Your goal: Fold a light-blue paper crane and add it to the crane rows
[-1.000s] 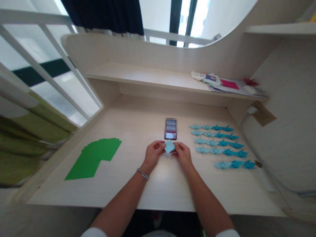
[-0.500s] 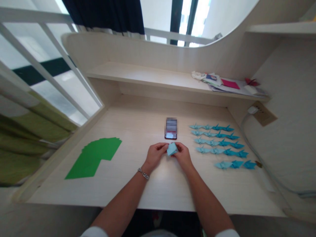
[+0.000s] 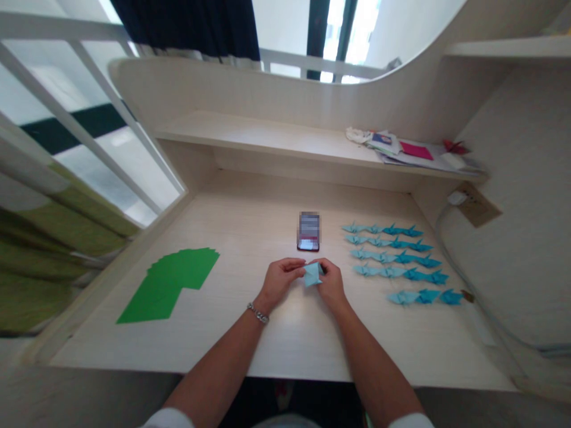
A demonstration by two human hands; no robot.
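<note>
A small folded piece of light blue origami paper (image 3: 313, 274) is held between my two hands above the middle of the desk. My left hand (image 3: 281, 279) pinches its left edge between thumb and fingers. On the other side, my right hand (image 3: 331, 282) grips the right edge, with fingers partly behind the paper. A phone (image 3: 308, 232) lies just beyond my hands, its screen blurred. To the right, folded blue paper cranes (image 3: 395, 257) stand in several rows, shading from pale to deeper blue.
Green paper sheets (image 3: 173, 282) lie fanned out on the left of the desk (image 3: 250, 202). A shelf (image 3: 267, 135) runs along the back, with papers and a pink card (image 3: 416, 151) at its right. A cable (image 3: 468, 279) hangs from the wall socket (image 3: 479, 208).
The blue paper has been turned in my fingers, and a flap now shows at its lower right. My hands stay in nearly the same place.
</note>
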